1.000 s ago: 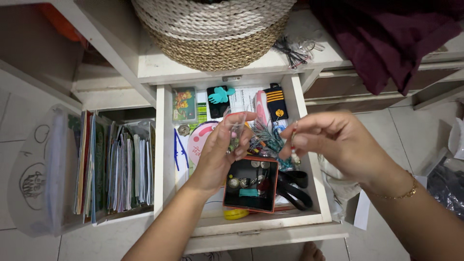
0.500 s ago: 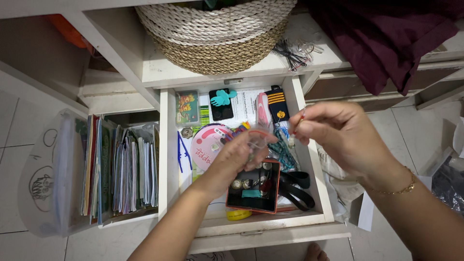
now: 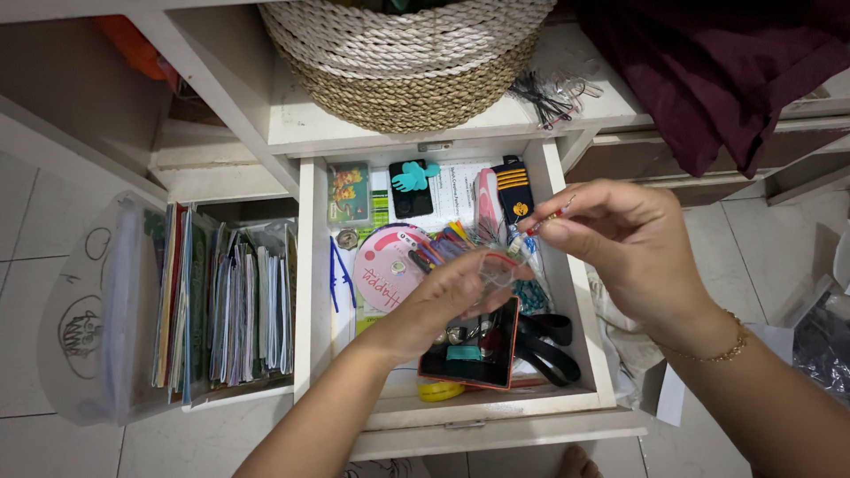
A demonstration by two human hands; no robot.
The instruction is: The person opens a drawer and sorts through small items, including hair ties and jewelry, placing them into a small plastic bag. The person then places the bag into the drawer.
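Woven rope basket [image 3: 403,62] is sitting on the shelf beyond both hands, above the open white drawer [image 3: 310,292]. Over that drawer, the left hand [image 3: 452,301] is clutching a clear plastic bag [image 3: 498,270], fingers closed. The right hand [image 3: 620,243] is pinching a thin red stick [image 3: 551,215], pointing leftward at the bag, just beside it.

White shelving unit [image 3: 221,106] stands on pale, seemingly tiled floor [image 3: 35,204], evenly lit.
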